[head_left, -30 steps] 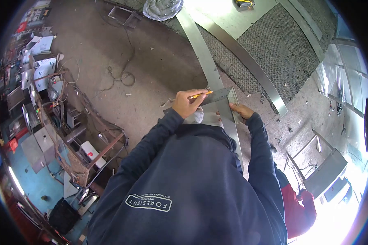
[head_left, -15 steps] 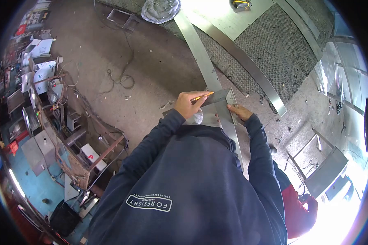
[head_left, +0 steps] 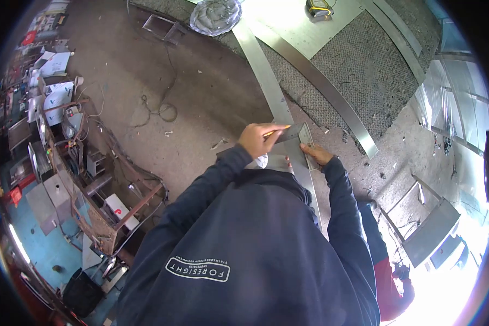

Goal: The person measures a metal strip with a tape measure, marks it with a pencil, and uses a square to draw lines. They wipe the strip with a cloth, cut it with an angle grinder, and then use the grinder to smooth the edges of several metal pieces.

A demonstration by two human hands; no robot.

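Observation:
My left hand (head_left: 258, 140) is closed around a yellow pencil (head_left: 277, 130), its tip at the dark blade of a metal square (head_left: 293, 132). The blade lies across a long, narrow sheet-metal strip (head_left: 267, 87) that runs from the far edge toward my body. My right hand (head_left: 318, 155) grips the square's upright stock (head_left: 306, 136) at the strip's right edge, thumb on top and the other fingers mostly hidden. A small white thing (head_left: 261, 161) shows below my left hand; I cannot make out what it is.
A curved-looking metal strip (head_left: 331, 92) lies on a textured grey mat (head_left: 358, 70). Beyond are a tape measure (head_left: 320, 10) on a bright sheet and a plastic-wrapped bundle (head_left: 215, 16). A cluttered bench (head_left: 100, 228) stands left; a person in a red sleeve (head_left: 388, 288) is at lower right.
My left hand and the pencil have shifted slightly right along the blade, toward the square's corner. My right hand keeps its hold. The person at lower right has moved a little.

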